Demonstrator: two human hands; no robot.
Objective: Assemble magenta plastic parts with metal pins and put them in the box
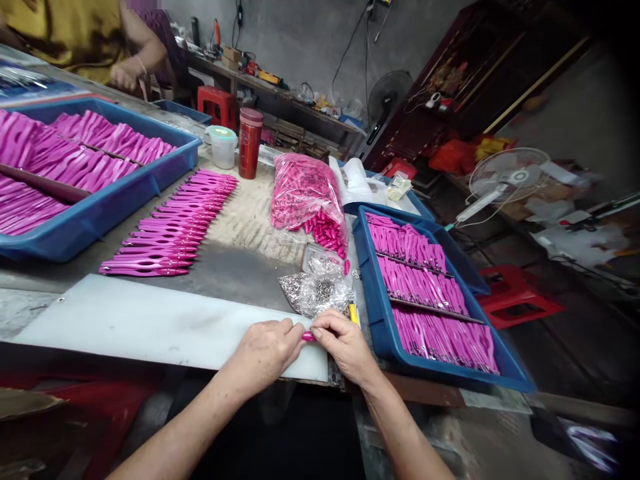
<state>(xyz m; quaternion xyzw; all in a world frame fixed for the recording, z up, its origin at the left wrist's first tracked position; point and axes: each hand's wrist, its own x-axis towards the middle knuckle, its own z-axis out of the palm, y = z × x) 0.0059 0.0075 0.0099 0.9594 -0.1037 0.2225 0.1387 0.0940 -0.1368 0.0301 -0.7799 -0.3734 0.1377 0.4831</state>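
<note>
Both hands meet at the near edge of a smooth white board (150, 323) — the left hand (265, 350) and the right hand (345, 347) curled knuckle to knuckle, fingertips pinching a small glossy pink piece (309, 337) between them; only a sliver of it shows. Just behind the hands lies a crinkled clear bag of tiny metal parts (315, 290), and beyond it a bulging plastic sack of pink capsule-shaped pieces (307, 200), some spilled at its mouth. On the worn grey tabletop, slim magenta handles (173, 230) are laid out in a neat, slanting row. A blue plastic tray (373, 320) at the right holds three tight ranks of the same magenta pieces; a larger blue tray (100, 213) sits at the left. Farther back stand a red cylindrical flask (249, 143) and a translucent lidded tub (223, 147). Another person in a mustard top (65, 30) works at the far corner.
</note>
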